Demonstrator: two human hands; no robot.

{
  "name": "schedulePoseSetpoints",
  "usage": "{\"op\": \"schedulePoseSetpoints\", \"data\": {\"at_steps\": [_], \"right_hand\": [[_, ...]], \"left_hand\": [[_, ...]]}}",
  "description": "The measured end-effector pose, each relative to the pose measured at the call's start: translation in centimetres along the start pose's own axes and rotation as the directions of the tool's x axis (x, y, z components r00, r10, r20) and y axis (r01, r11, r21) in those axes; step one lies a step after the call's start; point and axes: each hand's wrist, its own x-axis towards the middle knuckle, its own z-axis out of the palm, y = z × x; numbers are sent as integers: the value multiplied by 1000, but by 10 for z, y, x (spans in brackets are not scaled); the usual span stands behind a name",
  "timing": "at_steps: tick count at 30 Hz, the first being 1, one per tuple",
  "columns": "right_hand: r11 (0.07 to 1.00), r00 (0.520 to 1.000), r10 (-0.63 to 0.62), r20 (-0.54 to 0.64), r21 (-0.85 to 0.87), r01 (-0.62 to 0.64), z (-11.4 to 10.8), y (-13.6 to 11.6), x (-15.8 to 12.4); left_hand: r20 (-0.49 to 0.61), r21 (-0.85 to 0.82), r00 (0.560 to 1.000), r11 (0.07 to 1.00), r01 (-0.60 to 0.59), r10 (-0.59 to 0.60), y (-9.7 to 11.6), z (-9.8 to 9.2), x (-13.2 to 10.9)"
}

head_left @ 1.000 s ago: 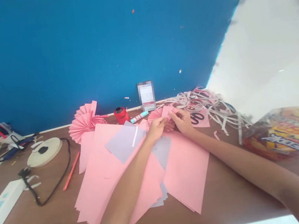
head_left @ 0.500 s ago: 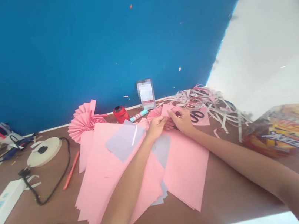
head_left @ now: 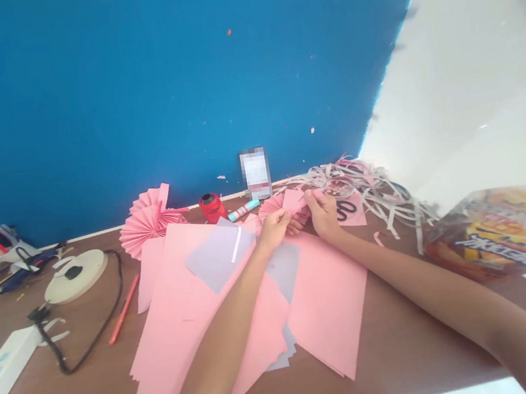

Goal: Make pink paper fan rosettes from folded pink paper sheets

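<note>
Now right hand [head_left: 323, 213], fingers straighter than before, and left hand [head_left: 276, 226] pinch pink paper [head_left: 294, 199], mid-frame; shaping seemingly unfinished.

Matt paper fan [head_left: 271, 205], glossy plastic packet [head_left: 503, 233], smooth tabletop [head_left: 411, 326].

Right hand [head_left: 325, 215]: you now hold it less curled, farther from your left hand [head_left: 275, 228] | pink paper [head_left: 294, 200]: more shows between your hands | view: you look slightly higher

Paper fan [head_left: 270, 207] behind sheets [head_left: 331, 305] on table [head_left: 413, 339]; strips [head_left: 370, 180] right; tube [head_left: 244, 210], other fans [head_left: 147, 224] left.
</note>
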Motion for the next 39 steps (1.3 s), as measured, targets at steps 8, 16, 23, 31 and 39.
{"op": "schedulePoseSetpoints", "data": {"at_steps": [8, 16, 23, 31, 39], "right_hand": [[995, 1000, 3, 13, 98, -4, -2, 3, -1], [984, 969, -171, 177, -21, 177, -5, -2, -8], [957, 948, -235, 215, -121, 265, -4, -6, -9], [945, 944, -222, 243, -183, 270, -4, -5, -11], [874, 940, -243, 240, -367, 320, -1, -7, -12]], "left_hand": [[-103, -98, 994, 995, -31, 20, 3, 0, 2], [-176, -131, 983, 988, -81, 57, 45, -28, 2], [108, -6, 993, 998, 57, -56, 80, -76, -18], [302, 454, 887, 871, 189, -350, 94, -95, -36], [222, 574, 837, 761, 303, -500, 73, -109, -29]]}}
